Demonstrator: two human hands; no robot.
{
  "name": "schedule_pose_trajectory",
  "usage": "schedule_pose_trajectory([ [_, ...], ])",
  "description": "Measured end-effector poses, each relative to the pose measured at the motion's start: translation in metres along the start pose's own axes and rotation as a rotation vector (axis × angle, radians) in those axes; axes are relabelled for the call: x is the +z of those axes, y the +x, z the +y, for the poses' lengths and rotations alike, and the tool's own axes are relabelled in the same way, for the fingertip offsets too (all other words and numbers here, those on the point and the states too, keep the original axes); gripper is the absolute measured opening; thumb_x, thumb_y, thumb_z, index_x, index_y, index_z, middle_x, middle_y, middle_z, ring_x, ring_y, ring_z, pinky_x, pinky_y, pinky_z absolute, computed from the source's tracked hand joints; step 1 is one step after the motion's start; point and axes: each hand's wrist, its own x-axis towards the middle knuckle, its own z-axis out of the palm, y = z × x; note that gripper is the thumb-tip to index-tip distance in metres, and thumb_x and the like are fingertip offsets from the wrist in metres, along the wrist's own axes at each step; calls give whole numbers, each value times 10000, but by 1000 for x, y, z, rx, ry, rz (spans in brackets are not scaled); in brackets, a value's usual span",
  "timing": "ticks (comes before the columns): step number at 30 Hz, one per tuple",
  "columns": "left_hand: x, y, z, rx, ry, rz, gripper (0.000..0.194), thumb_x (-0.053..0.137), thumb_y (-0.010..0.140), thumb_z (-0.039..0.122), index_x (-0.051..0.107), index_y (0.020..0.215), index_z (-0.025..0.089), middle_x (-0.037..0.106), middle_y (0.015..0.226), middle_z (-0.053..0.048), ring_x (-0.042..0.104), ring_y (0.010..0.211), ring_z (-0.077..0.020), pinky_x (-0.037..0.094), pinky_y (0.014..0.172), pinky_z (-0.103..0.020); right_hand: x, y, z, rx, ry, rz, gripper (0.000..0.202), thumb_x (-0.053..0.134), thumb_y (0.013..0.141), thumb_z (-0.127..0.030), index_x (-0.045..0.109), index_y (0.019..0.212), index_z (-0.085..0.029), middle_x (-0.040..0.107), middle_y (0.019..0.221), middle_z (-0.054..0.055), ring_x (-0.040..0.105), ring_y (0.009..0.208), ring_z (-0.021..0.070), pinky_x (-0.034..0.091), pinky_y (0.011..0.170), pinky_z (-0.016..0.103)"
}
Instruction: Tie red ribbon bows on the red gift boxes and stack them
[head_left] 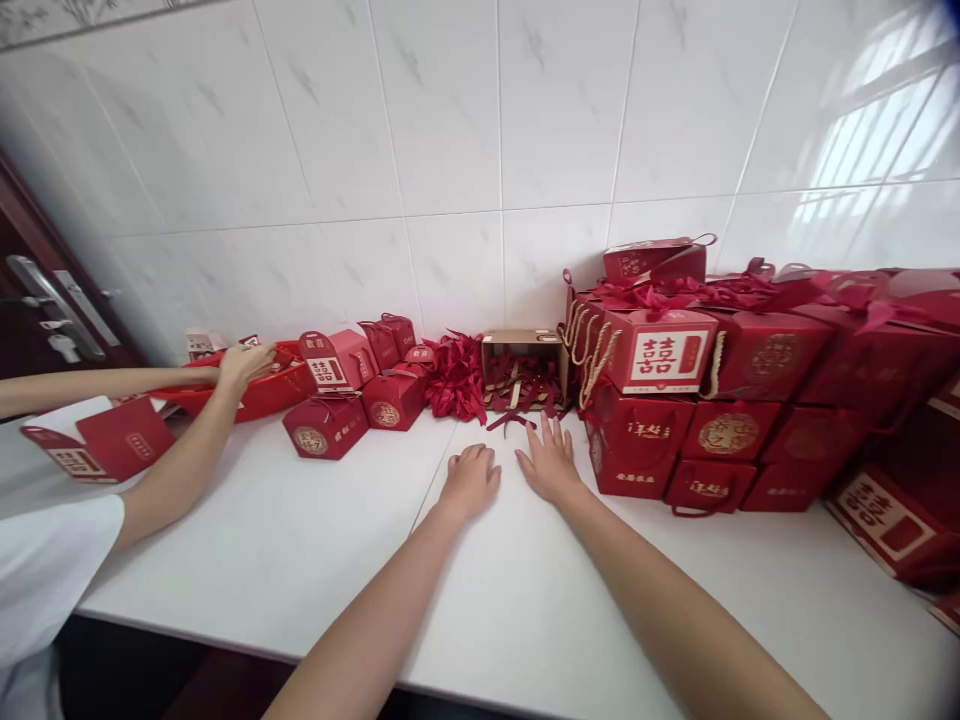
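Maroon ribbons (523,386) lie near, perhaps touching, the right hand (552,464).

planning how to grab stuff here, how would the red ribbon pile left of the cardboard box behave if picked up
The red ribbon pile would probably be floppy, since it looks like thin, crinkled strips. It seems likely light for its bulk, being loosely heaped. Some strips might trail or drop, as ends stick out.

Pale marbled wall tiles (450,120) with a bright window reflection (855,140), dark door (22,335) at left, white table (247,560) below.
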Motion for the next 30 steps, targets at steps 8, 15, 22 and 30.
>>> schedule_pose_trajectory([
  [8,2,52,-37,-197,-17,57,536,476,847,429,445,1295,138,236,1512,-225,296,1343,-379,282,1018,-514,8,-8,-3,-267,9,94,421,407,925,-278,531,1305,-144,336,1484,173,232,1399,315,255,1103,519],
  [15,9,72,-55,-220,-45,95,432,422,886,314,469,1261,106,425,1409,-229,328,1323,-371,300,989,-567,11,-4,1,2,822,71,338,580,796,-310,648,1104,-188,465,1398,133,326,1349,316,290,1092,523],
  [22,-1,35,-20,225,-118,186,421,493,829,250,542,1232,139,563,1266,-147,437,1189,-298,374,997,-484,-3,-14,-15,423,1476,-191,287,611,761,-373,652,952,-163,665,760,84,634,654,192,510,593,322],
  [30,4,5,23,525,-133,236,380,460,825,185,581,1180,122,607,1169,-137,498,1068,-259,433,953,-442,-15,-7,-5,504,1786,-406,326,555,813,-476,618,731,-166,523,534,-24,293,318,47,220,321,197],
])
